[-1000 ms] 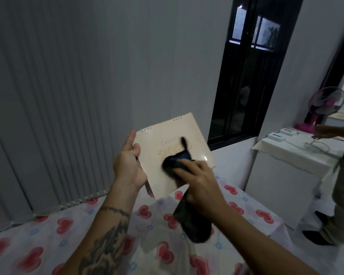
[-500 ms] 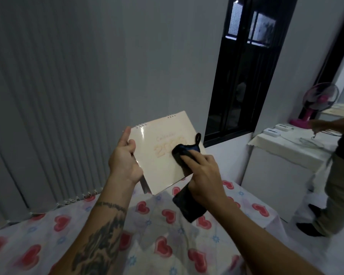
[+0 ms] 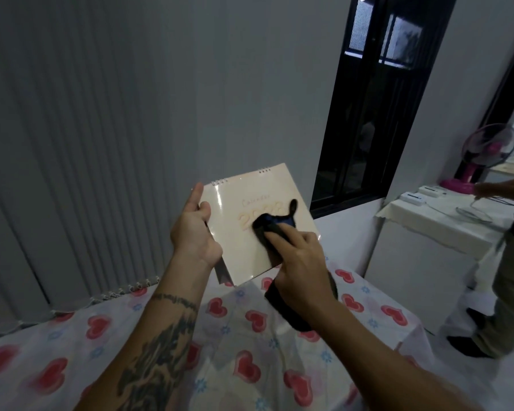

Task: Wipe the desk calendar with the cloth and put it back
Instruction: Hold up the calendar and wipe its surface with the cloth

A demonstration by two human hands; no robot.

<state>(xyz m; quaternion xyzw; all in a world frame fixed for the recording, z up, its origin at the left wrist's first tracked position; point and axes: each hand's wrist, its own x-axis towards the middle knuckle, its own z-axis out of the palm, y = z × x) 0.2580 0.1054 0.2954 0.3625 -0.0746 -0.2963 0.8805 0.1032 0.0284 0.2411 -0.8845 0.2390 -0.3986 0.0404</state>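
A cream spiral-bound desk calendar (image 3: 241, 200) is held in the air above the table, its glossy front cover facing me. My left hand (image 3: 195, 232) grips its left edge, thumb on the front. My right hand (image 3: 300, 262) presses a dark cloth (image 3: 267, 225) against the middle of the cover, over the printed year. The cloth's loose end hangs down below my right wrist.
Below lies a table with a white heart-print cloth (image 3: 250, 336). Grey vertical blinds (image 3: 86, 143) close the left. A dark window (image 3: 383, 99) is behind. At right stand a white cabinet (image 3: 422, 256) with a pink fan (image 3: 484, 155) and another person (image 3: 511, 277).
My right hand and the cloth slid right across the cover, then back left and slightly down toward its middle. The calendar stays in my left hand.
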